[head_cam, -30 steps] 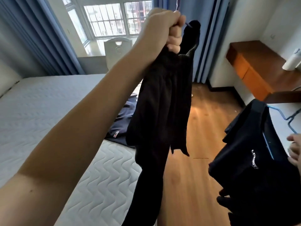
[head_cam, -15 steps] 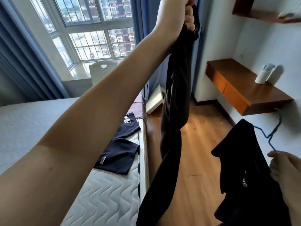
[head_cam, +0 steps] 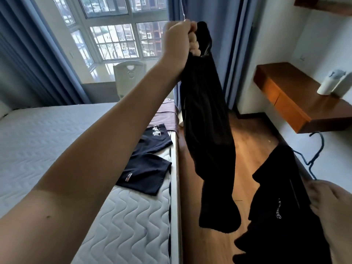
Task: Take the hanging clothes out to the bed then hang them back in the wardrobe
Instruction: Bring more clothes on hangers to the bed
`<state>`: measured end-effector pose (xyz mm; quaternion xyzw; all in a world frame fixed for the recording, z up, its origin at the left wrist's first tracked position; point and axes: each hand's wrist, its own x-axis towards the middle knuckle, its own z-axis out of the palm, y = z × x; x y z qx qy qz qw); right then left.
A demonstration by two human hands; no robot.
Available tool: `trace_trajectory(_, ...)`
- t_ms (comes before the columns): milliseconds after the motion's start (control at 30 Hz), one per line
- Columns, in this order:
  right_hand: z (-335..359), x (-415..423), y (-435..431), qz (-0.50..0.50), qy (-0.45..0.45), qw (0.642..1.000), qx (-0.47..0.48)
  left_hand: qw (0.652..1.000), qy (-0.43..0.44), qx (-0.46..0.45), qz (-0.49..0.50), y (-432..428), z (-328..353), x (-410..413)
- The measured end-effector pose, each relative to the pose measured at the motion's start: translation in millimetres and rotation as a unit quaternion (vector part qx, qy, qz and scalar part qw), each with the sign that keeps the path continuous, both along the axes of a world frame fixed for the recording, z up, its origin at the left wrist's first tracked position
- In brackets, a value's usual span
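Since half-second-earlier frame, left hand (head_cam: pixel 179 40) dropped from top edge, whole fist now visible, black garment (head_cam: pixel 206 134) hanging lower, hem over floor (head_cam: pixel 255 141) beside bed (head_cam: pixel 57 134). Left hand fisted tight round garment top and thin wire hanger hook. Right hand (head_cam: pixel 331 204) fingers curled round second black garment (head_cam: pixel 278 210) on blue hanger (head_cam: pixel 317 157), low right, little changed. Two dark garments (head_cam: pixel 150 161) lie flat at mattress edge. Desk (head_cam: pixel 291 96) on right wall. Judgement: both pieces mid-carry; direction unclear, wardrobe not in view.
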<state>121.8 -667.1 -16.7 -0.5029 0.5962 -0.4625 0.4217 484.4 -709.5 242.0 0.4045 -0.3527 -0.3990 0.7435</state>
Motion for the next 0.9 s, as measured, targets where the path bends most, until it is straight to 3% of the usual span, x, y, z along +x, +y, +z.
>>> trace_trajectory(100, -18.1, 21.8, 4.6, -0.01, -0.024, 0.999, 0.043, 0.999, -0.003, 0.031, 0.04, 32.4, -39.5, 44.0)
trace_trajectory(567, -56.7, 208.8, 140.9, -0.018, 0.019, 0.999, 0.022, 0.974, -0.004, 0.155, 0.168, 268.0, -238.4, 309.0)
trace_trajectory(900, -83.8, 363.7, 259.1, -0.054, -0.025, 0.998, 0.039, 0.923, -0.017, 0.281, 0.262, 433.0, -358.9, 471.3)
